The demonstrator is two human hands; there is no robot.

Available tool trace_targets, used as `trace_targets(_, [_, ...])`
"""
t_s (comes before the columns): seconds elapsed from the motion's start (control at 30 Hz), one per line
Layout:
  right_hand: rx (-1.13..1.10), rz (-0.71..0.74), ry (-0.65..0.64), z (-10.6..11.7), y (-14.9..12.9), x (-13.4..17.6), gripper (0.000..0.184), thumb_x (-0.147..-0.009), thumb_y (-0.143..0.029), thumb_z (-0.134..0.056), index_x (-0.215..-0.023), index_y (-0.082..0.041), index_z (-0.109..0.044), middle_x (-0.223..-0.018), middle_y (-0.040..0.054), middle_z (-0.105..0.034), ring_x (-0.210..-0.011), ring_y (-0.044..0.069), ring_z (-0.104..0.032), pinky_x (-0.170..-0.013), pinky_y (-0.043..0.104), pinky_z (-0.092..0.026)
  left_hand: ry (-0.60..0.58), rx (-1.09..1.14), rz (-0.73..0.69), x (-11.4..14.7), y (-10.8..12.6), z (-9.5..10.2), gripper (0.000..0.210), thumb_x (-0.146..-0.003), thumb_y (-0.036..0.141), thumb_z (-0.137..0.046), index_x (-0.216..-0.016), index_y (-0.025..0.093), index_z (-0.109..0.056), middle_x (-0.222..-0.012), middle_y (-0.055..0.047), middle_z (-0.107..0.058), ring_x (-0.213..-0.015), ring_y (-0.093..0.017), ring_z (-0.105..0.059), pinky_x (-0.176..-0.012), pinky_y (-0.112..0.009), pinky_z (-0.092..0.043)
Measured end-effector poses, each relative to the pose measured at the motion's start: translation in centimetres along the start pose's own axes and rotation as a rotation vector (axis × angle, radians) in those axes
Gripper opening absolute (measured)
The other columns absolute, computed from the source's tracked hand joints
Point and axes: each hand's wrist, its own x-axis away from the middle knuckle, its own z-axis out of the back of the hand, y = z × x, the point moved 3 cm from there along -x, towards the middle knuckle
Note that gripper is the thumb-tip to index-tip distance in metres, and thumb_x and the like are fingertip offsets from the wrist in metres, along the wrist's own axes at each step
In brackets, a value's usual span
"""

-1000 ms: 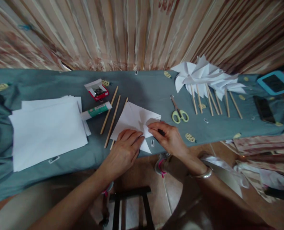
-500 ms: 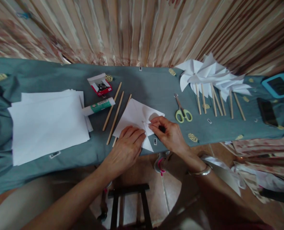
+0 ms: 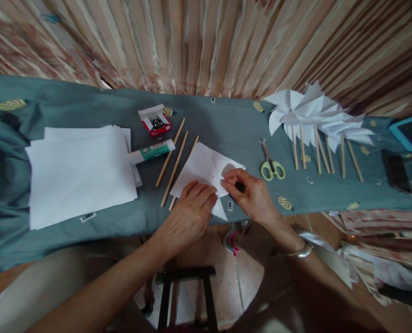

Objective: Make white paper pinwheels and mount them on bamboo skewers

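The left hand [image 3: 194, 210] covers the near side of a creased paper square [image 3: 206, 162], its grip hidden, so I cannot tell if closed; the right hand [image 3: 254, 196] pinches the square; it overlies a slim wooden stick [image 3: 172, 204] on the cloth-covered worktop [image 3: 234, 125]; from it, green-handled scissors [image 3: 269, 162] lie at three o'clock, smooth paper stack [image 3: 83, 178] at nine, pinwheels [image 3: 313, 111] at two, pleated curtain [image 3: 199, 46] at twelve.

My sole view, head-worn: faces forward and down, close over the near side of the counter [image 3: 234, 127], curtain [image 3: 192, 46] beyond.
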Motion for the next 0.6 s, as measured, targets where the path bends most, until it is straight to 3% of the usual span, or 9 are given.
trace_targets(0.13, [0.013,0.022,-0.015,0.14,-0.30,-0.13,0.014,-0.086,-0.032,-0.058,-0.091,-0.020,-0.061,-0.071,-0.0005,-0.067,-0.062,0.013,-0.060,-0.062,0.026,-0.047,0.019,0.005,0.023,-0.10,-0.02,-0.10,0.032,-0.088,0.010,-0.045,-0.117,0.014,-0.056,-0.130,-0.013,-0.060,-0.122,-0.029,-0.048,-0.105,-0.054,-0.037])
trace_targets(0.27, [0.027,0.037,-0.023,0.23,-0.46,-0.21,0.012,-0.086,-0.031,-0.057,-0.090,-0.020,-0.061,-0.069,-0.0007,-0.065,-0.061,0.013,-0.058,-0.061,0.025,-0.045,0.027,-0.003,0.052,-0.18,-0.04,-0.37,0.045,-0.085,0.008,-0.046,-0.130,0.012,-0.045,-0.134,-0.014,-0.057,-0.127,-0.029,-0.044,-0.107,-0.056,-0.032])
trace_targets(0.6, [0.037,0.042,-0.035,0.23,-0.43,-0.27,0.010,-0.086,-0.028,-0.057,-0.090,-0.019,-0.060,-0.071,-0.0005,-0.065,-0.063,0.013,-0.058,-0.063,0.026,-0.045,-0.002,0.014,0.108,-0.53,-0.50,-0.43,0.039,-0.086,0.012,-0.046,-0.125,0.010,-0.047,-0.130,-0.017,-0.059,-0.128,-0.032,-0.044,-0.106,-0.058,-0.032])
